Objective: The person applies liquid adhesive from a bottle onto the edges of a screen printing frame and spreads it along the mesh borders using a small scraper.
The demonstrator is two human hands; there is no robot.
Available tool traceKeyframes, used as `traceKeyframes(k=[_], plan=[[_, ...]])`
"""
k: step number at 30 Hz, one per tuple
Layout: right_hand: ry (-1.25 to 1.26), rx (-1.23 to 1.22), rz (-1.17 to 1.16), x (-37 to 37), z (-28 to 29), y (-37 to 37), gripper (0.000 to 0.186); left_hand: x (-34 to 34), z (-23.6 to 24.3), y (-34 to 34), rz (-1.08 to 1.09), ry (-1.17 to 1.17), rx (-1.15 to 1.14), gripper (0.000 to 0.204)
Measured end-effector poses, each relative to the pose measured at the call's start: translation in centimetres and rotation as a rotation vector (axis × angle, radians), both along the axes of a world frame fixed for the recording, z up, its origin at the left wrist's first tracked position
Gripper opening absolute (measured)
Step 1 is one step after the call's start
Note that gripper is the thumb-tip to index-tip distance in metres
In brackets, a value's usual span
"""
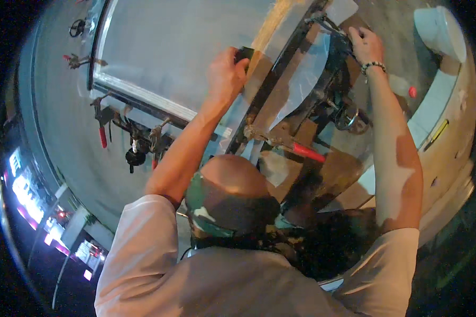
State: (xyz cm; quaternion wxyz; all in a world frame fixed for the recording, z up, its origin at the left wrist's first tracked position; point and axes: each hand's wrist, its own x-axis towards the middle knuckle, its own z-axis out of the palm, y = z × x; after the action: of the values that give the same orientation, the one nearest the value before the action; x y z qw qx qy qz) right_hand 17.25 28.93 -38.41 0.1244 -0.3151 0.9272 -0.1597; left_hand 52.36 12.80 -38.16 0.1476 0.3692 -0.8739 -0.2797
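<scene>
My left hand (226, 74) is closed round a small dark block (243, 54), held at the edge of a pale, smooth sheet (169, 53). A tan, rough-looking strip (272, 24) runs along that edge beyond the block. To the right, my right hand (366, 45) has curled fingers beside a dark metal clamp (322, 20); what they hold is hidden. A dark bar (275, 79) slants between my hands. Below it lies a clamp with a red handle (308, 152). My bent knee (235, 174) shows low in the middle.
More clamps, one with a red handle (102, 137), grip the sheet's near frame. A round handwheel (354, 120) sits right of the bar. A white bucket (441, 33) stands far right. A yellow utility knife (437, 133) lies by a white strip (433, 105), near a small red object (412, 92).
</scene>
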Motion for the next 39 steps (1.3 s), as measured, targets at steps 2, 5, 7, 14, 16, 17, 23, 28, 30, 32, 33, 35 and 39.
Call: traceKeyframes(k=[2,5,7,14,16,17,23,28,30,32,33,35,39], plan=[[-0.014,-0.036,-0.035,-0.3,0.0,-0.4,0.059,1.6,-0.6,0.9,0.052,0.016,0.081,0.025],[-0.047,0.032,-0.001,0.2,0.3,-0.6,0.06,3.6,-0.5,1.0,0.113,0.015,0.188,0.023],[-0.049,0.032,0.03,-0.2,0.5,-0.6,0.062,2.3,0.8,1.1,0.138,0.005,0.213,0.023],[0.03,-0.066,0.015,-0.8,-0.5,0.4,0.064,-4.1,0.5,-0.9,-0.027,-0.054,0.087,0.027],[-0.013,-0.084,0.03,-1.0,-0.5,-0.3,0.064,-5.3,-0.3,-1.5,-0.074,-0.095,0.026,0.028],[-0.071,-0.115,0.061,0.1,-0.6,-1.8,0.064,-3.5,-2.7,-3.8,-0.013,0.054,-0.053,0.029],[-0.013,-0.108,0.051,-1.4,-1.0,0.1,0.063,-4.2,-1.3,-1.5,-0.041,-0.101,0.048,0.032],[-0.055,-0.098,0.042,-1.4,-0.9,0.1,0.062,0.8,0.4,0.5,-0.015,-0.196,0.06,0.03],[-0.06,-0.106,0.048,-0.9,-0.4,0.0,0.062,3.7,1.9,2.2,-0.088,-0.327,0.057,0.029],[-0.171,-0.073,0.08,-0.9,0.3,-0.6,0.065,6.6,1.5,3.1,0.143,-0.178,0.152,0.027],[-0.172,-0.071,0.083,-1.1,0.1,-0.5,0.065,7.2,1.5,3.3,0.14,-0.197,0.114,0.027],[-0.16,-0.031,0.109,-1.8,-0.5,-0.4,0.066,8.3,2.2,5.3,0.128,-0.24,0.077,0.028],[0.04,-0.126,0.11,-1.3,-1.9,-0.3,0.057,10.6,1.8,6.9,0.197,-0.193,0.068,0.028]])
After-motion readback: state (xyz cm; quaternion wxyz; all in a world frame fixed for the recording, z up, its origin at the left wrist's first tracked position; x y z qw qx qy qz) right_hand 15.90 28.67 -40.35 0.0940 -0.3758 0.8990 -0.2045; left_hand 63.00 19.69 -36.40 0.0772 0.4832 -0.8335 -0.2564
